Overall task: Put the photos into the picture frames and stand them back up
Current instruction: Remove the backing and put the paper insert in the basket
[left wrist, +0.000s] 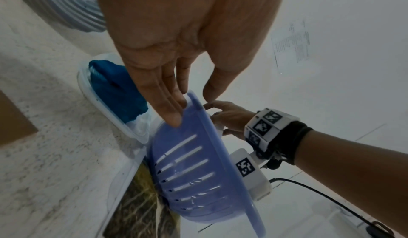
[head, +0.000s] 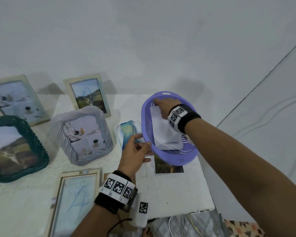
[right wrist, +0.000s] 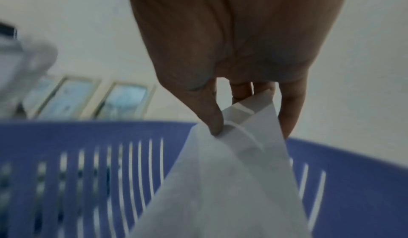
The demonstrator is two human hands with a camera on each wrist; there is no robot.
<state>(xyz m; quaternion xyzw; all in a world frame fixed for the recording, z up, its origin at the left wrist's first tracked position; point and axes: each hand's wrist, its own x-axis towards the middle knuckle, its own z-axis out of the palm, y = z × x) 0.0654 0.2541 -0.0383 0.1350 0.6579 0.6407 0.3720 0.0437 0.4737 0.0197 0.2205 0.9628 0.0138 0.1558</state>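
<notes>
A purple slotted basket [head: 171, 157] sits tilted at the table's right side. My left hand [head: 143, 146] holds its near rim, thumb on top and straight fingers against the outer wall [left wrist: 194, 180]. My right hand [head: 158, 104] reaches inside the basket and pinches the top corner of white sheets [right wrist: 220, 189], their blank sides showing. A landscape photo [head: 167, 166] lies flat on the table, partly under the basket. A pale wooden frame [head: 75, 199] lies flat near the front edge.
Standing frames with pictures fill the left: a green twisted one [head: 15, 147], a grey twisted one [head: 84, 134], and two cream ones [head: 87, 94] against the wall. A white tray [head: 117, 132] with a blue cloth sits left of the basket. The table's right edge [head: 207, 182] is close.
</notes>
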